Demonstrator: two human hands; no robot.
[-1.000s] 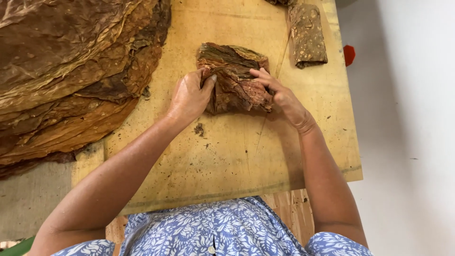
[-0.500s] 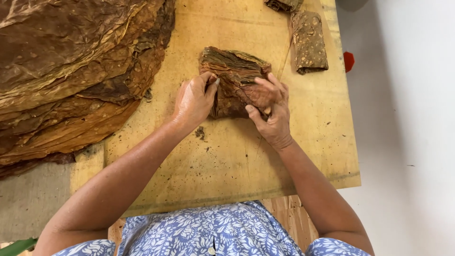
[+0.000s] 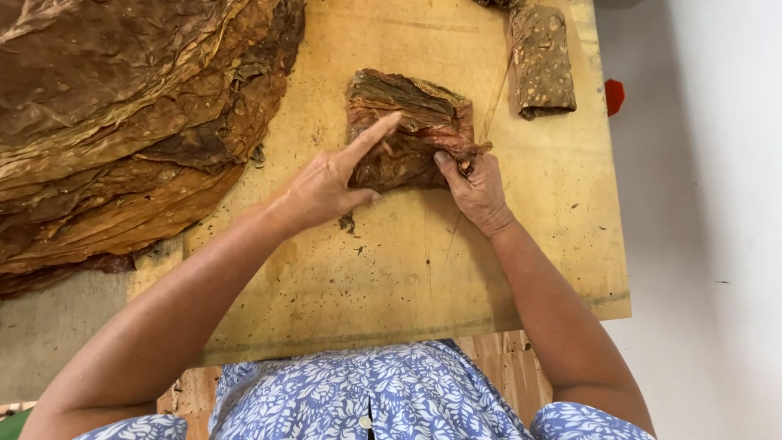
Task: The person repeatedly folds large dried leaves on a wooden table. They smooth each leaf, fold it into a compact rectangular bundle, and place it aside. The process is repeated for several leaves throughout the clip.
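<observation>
While you looked down from your head camera, a folded bundle of dry brown tobacco leaves [image 3: 411, 126] lay in the middle of the wooden board [image 3: 391, 285]. Your right hand [image 3: 476, 189] was pinched shut on the bundle's near right corner. Your left hand [image 3: 330, 183] was open, its first finger stretched out flat across the bundle's left side, pressing it down. Your hands were apart, one on each side.

A big pile of loose tobacco leaves [image 3: 122, 122] sat on the left, partly on the board. A smaller rolled leaf bundle [image 3: 542, 61] lay well apart at the top right, and a little red thing [image 3: 614, 96] showed just past the board's edge.

I think the dry leaves could crack or tear if you pulled that corner too hard. If your flat finger slipped off, the folds could spring open.
</observation>
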